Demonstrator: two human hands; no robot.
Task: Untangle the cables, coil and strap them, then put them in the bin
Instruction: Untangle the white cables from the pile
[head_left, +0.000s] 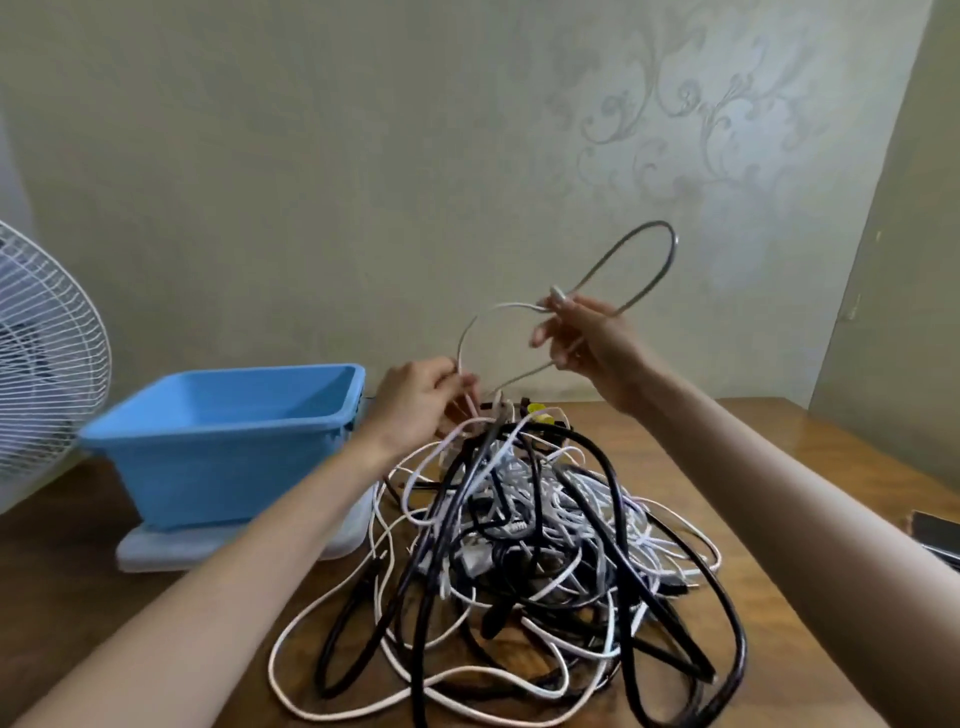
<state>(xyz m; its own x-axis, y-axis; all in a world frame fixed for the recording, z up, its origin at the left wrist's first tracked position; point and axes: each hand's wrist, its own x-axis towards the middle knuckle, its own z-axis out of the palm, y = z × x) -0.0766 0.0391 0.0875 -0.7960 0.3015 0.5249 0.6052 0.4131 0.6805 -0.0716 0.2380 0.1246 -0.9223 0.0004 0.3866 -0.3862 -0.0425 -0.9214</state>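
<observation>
A big tangle of black, white and grey cables (524, 545) lies heaped on the wooden table (810, 483). Raised above the heap, my right hand (587, 338) grips a grey cable (649, 260) that rises in a loop over it and arcs down toward my left hand. My left hand (415, 400) pinches the same cable at the top of the heap, fingers curled round it. The blue plastic bin (228, 436) stands to the left of the heap, and I see nothing inside it.
The bin sits on a pale flat lid or pad (156, 551). A white fan (41, 364) stands at the far left. A dark flat object (940, 535) lies at the table's right edge. Small yellow pieces (537, 413) lie behind the heap, near the wall.
</observation>
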